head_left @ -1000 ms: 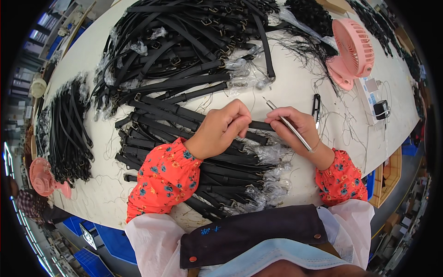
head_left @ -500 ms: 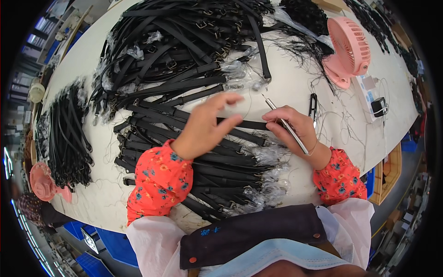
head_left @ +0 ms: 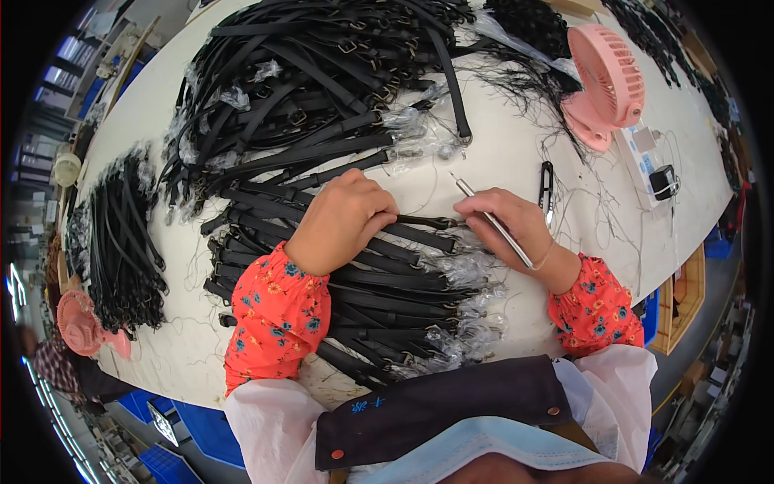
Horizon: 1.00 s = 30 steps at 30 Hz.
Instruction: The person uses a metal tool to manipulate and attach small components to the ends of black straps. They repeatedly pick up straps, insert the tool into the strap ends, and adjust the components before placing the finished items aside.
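Observation:
My left hand (head_left: pixel 343 218) rests curled on a black strap (head_left: pixel 419 234) that lies across the near pile of black straps (head_left: pixel 363 298) on the white table (head_left: pixel 500 145). My right hand (head_left: pixel 508 230) holds a thin metal tool (head_left: pixel 492 219) like a pen, its tip pointing up and left, and its fingers touch the strap's buckle end. Many straps have ends wrapped in clear plastic (head_left: pixel 468 274).
A large heap of black straps (head_left: pixel 314 73) fills the far middle of the table, and another bundle (head_left: pixel 121 234) lies at the left. A pink desk fan (head_left: pixel 609 81) stands at the far right, with a black clip (head_left: pixel 547 189), a charger (head_left: pixel 663 179) and loose threads nearby. A second pink fan (head_left: pixel 85 327) is at the left edge.
My left hand lifted off the straps, swung up and left, then came back down onto the strap. My right hand stayed put with the tool.

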Each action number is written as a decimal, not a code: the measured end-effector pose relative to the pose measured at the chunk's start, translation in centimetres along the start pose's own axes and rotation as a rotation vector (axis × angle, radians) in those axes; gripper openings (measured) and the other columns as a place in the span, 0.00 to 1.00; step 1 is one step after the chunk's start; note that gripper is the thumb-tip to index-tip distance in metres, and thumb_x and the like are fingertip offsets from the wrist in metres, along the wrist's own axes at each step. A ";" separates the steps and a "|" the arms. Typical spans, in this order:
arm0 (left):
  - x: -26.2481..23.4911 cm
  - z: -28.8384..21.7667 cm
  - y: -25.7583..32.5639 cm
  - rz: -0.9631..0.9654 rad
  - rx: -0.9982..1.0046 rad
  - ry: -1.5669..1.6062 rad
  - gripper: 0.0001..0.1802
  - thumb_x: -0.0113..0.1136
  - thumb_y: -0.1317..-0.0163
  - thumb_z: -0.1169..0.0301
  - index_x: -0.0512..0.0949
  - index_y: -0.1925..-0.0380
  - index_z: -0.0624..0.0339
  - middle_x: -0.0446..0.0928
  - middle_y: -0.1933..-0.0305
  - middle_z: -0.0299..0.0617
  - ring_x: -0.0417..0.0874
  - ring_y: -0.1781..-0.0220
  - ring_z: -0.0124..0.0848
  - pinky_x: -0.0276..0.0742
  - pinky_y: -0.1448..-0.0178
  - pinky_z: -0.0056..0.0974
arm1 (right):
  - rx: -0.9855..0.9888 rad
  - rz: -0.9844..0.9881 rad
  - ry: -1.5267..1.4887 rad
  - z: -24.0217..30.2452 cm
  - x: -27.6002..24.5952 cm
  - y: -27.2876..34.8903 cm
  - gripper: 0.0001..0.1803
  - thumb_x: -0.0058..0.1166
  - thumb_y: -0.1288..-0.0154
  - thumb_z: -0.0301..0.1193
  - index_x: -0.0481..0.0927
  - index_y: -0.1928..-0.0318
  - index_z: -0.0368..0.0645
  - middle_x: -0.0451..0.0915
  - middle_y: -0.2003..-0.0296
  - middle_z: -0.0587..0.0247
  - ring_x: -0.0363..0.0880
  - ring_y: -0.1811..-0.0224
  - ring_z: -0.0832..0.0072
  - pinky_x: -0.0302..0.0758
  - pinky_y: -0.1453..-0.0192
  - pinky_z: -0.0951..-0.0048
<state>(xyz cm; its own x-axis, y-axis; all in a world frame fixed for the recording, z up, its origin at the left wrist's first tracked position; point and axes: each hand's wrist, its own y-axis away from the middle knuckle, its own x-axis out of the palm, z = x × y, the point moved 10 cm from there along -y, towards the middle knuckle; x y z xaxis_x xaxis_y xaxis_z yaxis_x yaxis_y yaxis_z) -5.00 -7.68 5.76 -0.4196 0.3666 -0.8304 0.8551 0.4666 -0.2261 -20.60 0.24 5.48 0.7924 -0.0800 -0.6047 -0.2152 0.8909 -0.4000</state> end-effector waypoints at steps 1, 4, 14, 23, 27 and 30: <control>0.1 0.2 0.2 0.041 -0.020 0.060 0.05 0.69 0.44 0.76 0.85 0.66 0.59 0.82 0.67 0.41 0.80 0.61 0.42 0.78 0.56 0.41 | -0.015 0.031 0.003 0.2 0.2 0.0 0.14 0.59 0.35 0.19 0.80 0.50 0.45 0.84 0.60 0.56 0.85 0.59 0.59 0.81 0.55 0.65; 1.5 0.8 1.0 0.254 -0.142 0.279 0.03 0.69 0.42 0.76 0.86 0.67 0.61 0.83 0.70 0.41 0.83 0.66 0.35 0.79 0.60 0.38 | -0.092 0.118 -0.080 0.9 1.1 0.5 0.13 0.59 0.35 0.19 0.81 0.51 0.44 0.84 0.61 0.55 0.85 0.60 0.57 0.81 0.56 0.64; -3.6 1.5 0.5 -0.288 -0.112 -0.274 0.18 0.71 0.43 0.72 0.80 0.52 0.60 0.82 0.57 0.47 0.83 0.52 0.43 0.78 0.50 0.42 | -0.124 0.324 -0.241 3.5 2.1 0.9 0.10 0.57 0.31 0.20 0.80 0.51 0.41 0.85 0.63 0.54 0.85 0.64 0.56 0.81 0.58 0.63; 1.7 2.9 0.5 -0.214 -0.061 -0.044 0.13 0.73 0.49 0.67 0.81 0.65 0.56 0.78 0.60 0.43 0.77 0.50 0.45 0.73 0.43 0.45 | -0.003 0.341 -0.306 3.3 3.4 2.2 0.10 0.51 0.30 0.17 0.78 0.52 0.42 0.87 0.67 0.52 0.88 0.67 0.61 0.82 0.62 0.68; 3.6 1.1 0.5 -0.201 -0.041 -0.081 0.13 0.72 0.46 0.68 0.79 0.63 0.57 0.77 0.60 0.41 0.76 0.49 0.43 0.73 0.43 0.44 | -0.178 0.193 -0.083 3.6 2.6 1.8 0.12 0.51 0.31 0.15 0.76 0.50 0.41 0.87 0.63 0.48 0.88 0.62 0.57 0.83 0.57 0.66; 4.5 0.5 -0.1 -0.173 -0.074 0.031 0.14 0.72 0.45 0.68 0.78 0.62 0.58 0.77 0.59 0.42 0.76 0.48 0.43 0.74 0.43 0.45 | -0.255 -0.001 0.004 3.1 1.1 1.4 0.16 0.53 0.36 0.13 0.74 0.49 0.39 0.84 0.51 0.42 0.84 0.47 0.49 0.76 0.38 0.56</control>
<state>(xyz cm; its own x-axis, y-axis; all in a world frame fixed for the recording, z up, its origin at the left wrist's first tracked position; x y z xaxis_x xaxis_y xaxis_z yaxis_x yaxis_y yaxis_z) -6.83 -6.44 1.81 -0.5681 0.2999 -0.7663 0.7454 0.5821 -0.3248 -18.25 2.73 6.38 0.7908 -0.0830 -0.6064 -0.3517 0.7492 -0.5612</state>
